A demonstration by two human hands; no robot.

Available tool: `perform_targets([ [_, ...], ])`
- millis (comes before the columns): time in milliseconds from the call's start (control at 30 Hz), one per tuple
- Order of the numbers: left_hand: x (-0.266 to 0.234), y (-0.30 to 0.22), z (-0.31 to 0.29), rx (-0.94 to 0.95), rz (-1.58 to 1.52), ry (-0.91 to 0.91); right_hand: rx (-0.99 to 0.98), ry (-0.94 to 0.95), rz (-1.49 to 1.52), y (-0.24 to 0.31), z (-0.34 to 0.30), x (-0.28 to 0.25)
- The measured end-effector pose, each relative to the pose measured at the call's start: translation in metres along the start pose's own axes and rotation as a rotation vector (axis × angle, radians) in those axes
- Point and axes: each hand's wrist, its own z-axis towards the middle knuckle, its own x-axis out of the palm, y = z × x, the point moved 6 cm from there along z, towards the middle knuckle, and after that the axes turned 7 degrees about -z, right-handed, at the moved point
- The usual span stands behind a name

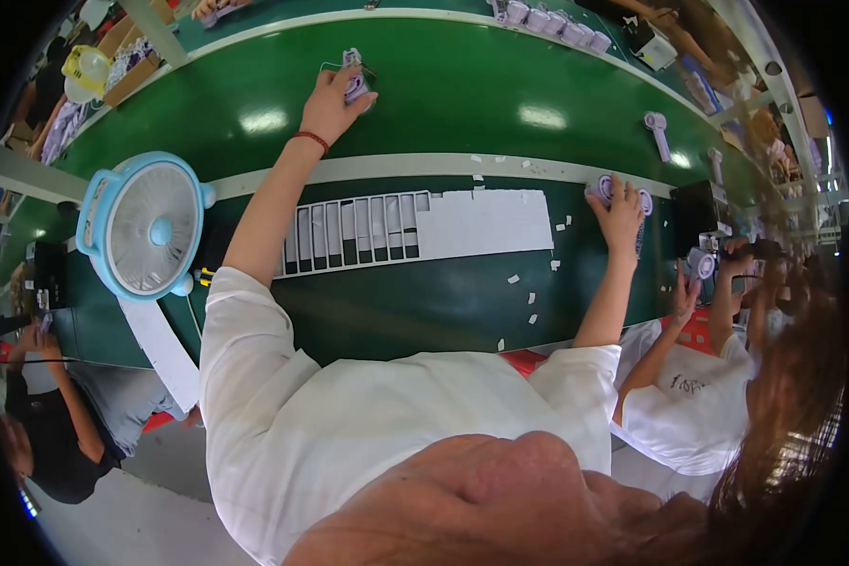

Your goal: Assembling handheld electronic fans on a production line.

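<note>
My left hand [332, 106] is stretched out over the green belt, its fingers closed round a light-purple handheld fan part [353, 87] with thin wires sticking out near its top. At the right of the bench, my right hand [619, 219] closes on a light-purple round-headed fan part [605, 187]. Another purple round piece [645, 201] sits right beside its fingers; whether the hand touches it I cannot tell. Between my arms lies a white sheet [486, 226], its left portion a ladder-like frame of slots [357, 231].
A blue table fan [160, 229] stands at left. Small white scraps [532, 298] are scattered on the dark green bench [396, 316]. A purple handheld fan [657, 135] lies on the belt [453, 94]; several purple parts [557, 25] line its far side. Co-workers sit at both sides.
</note>
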Motion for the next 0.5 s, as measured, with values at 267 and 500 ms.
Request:
perform_targets([
  [267, -0.028, -0.064, -0.044, -0.03, -0.722, 0.298, -0.178, -0.288, 0.443, 0.049, -0.012, -0.077],
  [500, -0.031, -0.17, -0.107, -0.207, -1.368, 0.692, -0.297, 0.003, 1.224, 0.253, -0.076, -0.099],
])
